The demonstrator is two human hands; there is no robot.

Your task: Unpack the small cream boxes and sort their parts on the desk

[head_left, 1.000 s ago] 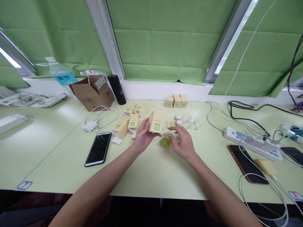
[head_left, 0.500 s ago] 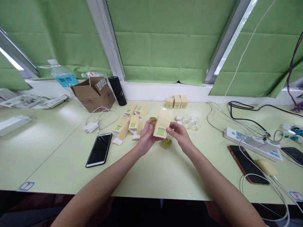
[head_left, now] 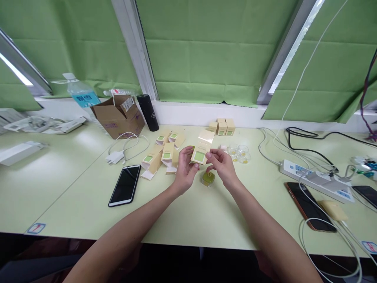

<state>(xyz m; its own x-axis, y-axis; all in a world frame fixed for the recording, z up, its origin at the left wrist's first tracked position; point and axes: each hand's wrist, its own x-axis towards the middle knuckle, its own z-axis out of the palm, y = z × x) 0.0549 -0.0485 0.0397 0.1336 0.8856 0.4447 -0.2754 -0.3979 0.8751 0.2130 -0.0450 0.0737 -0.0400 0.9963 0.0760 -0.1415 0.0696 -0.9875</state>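
Observation:
Between my two hands is a small cream paper box [head_left: 201,150] with a green square window, its top flap raised. My left hand [head_left: 185,169] is curled round the box's left side, its thumb near the lower edge and some fingers hidden behind. On the right edge, my right hand [head_left: 222,164] pinches the box with thumb and fingers. Below them on the table stands a small clear container with green contents [head_left: 208,178]. Several more cream boxes [head_left: 168,152] with open flaps lie left of my hands.
Closed cream boxes [head_left: 225,126] stand at the back by the wall. Clear plastic containers [head_left: 242,153] sit right of my hands. A phone [head_left: 125,185], a charger [head_left: 114,157], a cardboard box [head_left: 119,120] and a black bottle [head_left: 147,112] are left; a power strip [head_left: 316,179] and cables are right.
The box has tilted back and its flap now stands out more from the body. My left thumb has moved down, and my right fingers have shifted along the right edge.

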